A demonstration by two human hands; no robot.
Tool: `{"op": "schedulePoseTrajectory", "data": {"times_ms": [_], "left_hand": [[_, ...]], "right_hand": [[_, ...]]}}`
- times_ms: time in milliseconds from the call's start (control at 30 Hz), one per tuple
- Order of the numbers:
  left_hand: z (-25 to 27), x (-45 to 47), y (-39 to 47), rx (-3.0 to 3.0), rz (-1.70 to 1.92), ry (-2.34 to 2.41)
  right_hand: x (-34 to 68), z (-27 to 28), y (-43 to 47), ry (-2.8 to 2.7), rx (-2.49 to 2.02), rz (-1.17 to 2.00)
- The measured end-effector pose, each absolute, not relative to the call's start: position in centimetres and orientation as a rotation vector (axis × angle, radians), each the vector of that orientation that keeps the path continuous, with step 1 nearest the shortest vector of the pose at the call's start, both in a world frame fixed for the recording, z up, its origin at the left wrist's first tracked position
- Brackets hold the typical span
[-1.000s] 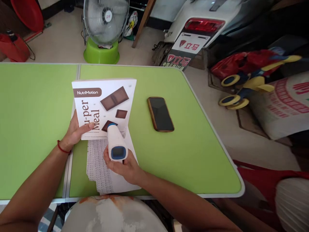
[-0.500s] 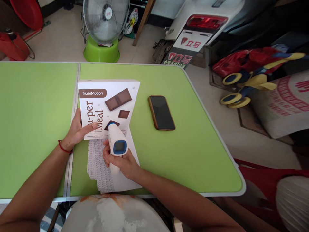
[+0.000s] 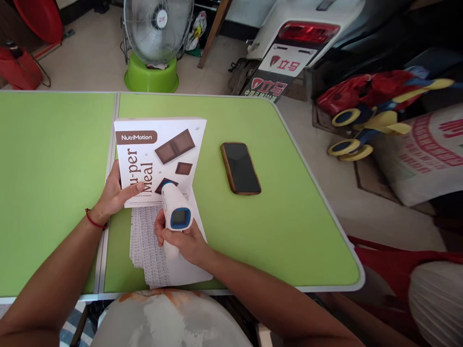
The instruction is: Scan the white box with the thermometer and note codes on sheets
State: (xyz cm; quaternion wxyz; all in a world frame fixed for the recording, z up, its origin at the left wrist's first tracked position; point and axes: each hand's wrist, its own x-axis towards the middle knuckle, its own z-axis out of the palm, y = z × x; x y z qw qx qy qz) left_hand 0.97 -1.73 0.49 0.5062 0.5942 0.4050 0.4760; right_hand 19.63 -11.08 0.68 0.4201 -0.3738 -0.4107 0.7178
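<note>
My left hand [image 3: 117,190] grips the left side of a white box [image 3: 170,173] printed "NutriMotion", its thumb across the front. The box is tilted up over the table, its printed face toward me. Closed around the handle of a white and blue infrared thermometer [image 3: 175,205] is my right hand [image 3: 184,238]. The thermometer's nose points at the lower part of the box, and its small screen faces me. Below the box lie printed paper sheets [image 3: 141,241], partly covered by my right hand and the thermometer.
A phone [image 3: 240,168] lies on the green table [image 3: 289,231] to the right. Beyond the far edge, a fan [image 3: 159,29] stands on a green tub [image 3: 152,79]. A white scooter [image 3: 307,33] and a printed sack [image 3: 423,154] are at right. Another person's clothing [image 3: 434,294] shows at lower right.
Almost nothing differs; the whole view has shifted slightly. Both hands keep their hold on the box and the thermometer.
</note>
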Motion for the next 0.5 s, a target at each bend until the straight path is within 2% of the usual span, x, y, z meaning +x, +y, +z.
{"op": "schedulePoseTrajectory", "data": {"times_ms": [500], "left_hand": [[0.44, 0.87, -1.73, 1.456, 1.129, 0.967]], "right_hand": [[19.71, 0.84, -11.04, -1.114, -0.949, 1.734]]}}
